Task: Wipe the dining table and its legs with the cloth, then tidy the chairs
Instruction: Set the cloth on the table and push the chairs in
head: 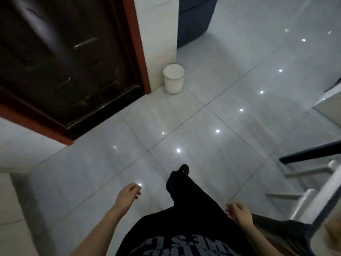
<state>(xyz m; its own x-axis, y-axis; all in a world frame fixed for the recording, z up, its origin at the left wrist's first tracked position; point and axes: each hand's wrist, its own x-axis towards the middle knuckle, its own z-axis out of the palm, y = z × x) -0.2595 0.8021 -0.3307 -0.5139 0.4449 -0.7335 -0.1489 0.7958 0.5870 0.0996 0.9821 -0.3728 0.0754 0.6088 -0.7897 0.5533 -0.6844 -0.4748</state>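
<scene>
Above glossy tiles [193,117], both hands' fingers [135,189] curl loosely, empty.

I see a glossy pale tiled floor [212,100] dotted with small light reflections. A white waste bin [173,78] stands upright on it against the foot of a white wall [156,34]. Just beside that wall is a dark wooden door [64,58] in a reddish-brown frame [137,43]. A dark blue upholstered piece [195,17] sits farther back.
</scene>
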